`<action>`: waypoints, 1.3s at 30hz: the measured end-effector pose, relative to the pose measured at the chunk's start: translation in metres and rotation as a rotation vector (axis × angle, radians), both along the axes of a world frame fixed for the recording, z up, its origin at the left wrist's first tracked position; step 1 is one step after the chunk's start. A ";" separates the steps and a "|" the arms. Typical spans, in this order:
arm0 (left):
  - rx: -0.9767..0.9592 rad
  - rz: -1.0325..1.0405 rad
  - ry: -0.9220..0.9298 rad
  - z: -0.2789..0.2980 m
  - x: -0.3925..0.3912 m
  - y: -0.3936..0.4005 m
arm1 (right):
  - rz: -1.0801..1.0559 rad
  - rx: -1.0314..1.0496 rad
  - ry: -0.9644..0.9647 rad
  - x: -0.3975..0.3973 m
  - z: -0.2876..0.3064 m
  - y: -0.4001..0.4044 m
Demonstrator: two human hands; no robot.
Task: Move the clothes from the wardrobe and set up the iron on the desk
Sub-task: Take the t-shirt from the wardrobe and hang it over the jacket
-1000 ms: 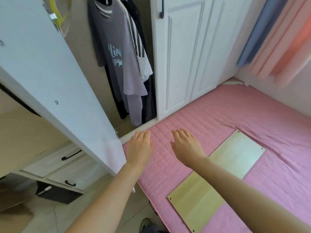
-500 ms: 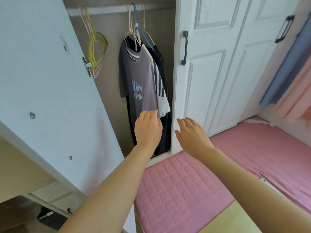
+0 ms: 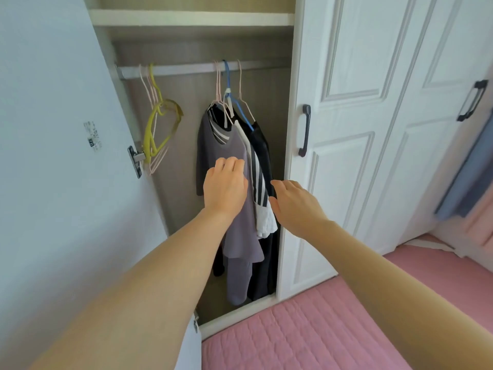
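Both arms reach into the open white wardrobe, whose left door is swung wide. The left hand lies against the front of a grey-mauve short-sleeved T-shirt, fingers together and slightly bent over the cloth; I cannot tell whether they pinch it or only touch it. The right hand hangs just beside the clothes, fingers loose and spread, holding nothing, its fingertips close to a white garment with black stripes that hangs behind the grey one. The two hands are apart, with the striped cloth between them.

A black garment hangs at the back of the group, against the closed right door. All three hang on thin pale pink and blue wire hangers from a pale rail under a white shelf. Farther left on the rail, well apart from the clothes, a bunch of bare yellow and pink hangers dangles near the door hinge.

The closed door carries a dark bar handle. A pink quilted bed cover lies at the foot of the wardrobe, and blue and pink curtains hang at the right edge
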State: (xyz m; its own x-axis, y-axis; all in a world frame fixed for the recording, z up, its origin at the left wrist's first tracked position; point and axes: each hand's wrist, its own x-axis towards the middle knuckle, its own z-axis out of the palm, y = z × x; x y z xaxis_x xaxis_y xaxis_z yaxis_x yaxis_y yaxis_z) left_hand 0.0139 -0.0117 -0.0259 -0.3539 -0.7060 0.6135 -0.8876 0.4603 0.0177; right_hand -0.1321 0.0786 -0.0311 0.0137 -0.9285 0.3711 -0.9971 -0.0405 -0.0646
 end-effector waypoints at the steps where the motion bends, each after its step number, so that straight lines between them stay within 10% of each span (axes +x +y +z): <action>1: -0.003 -0.009 -0.018 0.005 -0.003 -0.007 | 0.007 -0.017 -0.006 -0.002 0.003 -0.010; 20: -0.081 -0.079 -0.187 0.020 -0.011 -0.106 | 0.064 -0.145 -0.268 0.005 0.043 -0.149; 39: 0.267 0.020 0.270 0.068 -0.010 -0.174 | 0.043 -0.116 -0.236 0.021 0.049 -0.202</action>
State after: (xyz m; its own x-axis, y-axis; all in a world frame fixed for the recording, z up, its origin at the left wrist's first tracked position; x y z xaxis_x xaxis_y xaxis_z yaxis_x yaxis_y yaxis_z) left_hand 0.0042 -0.1856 0.0418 -0.1893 -0.8588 0.4760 -0.8431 0.3906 0.3695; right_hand -0.1115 -0.1231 0.0177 -0.0472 -0.8798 0.4731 -0.9522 -0.1035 -0.2875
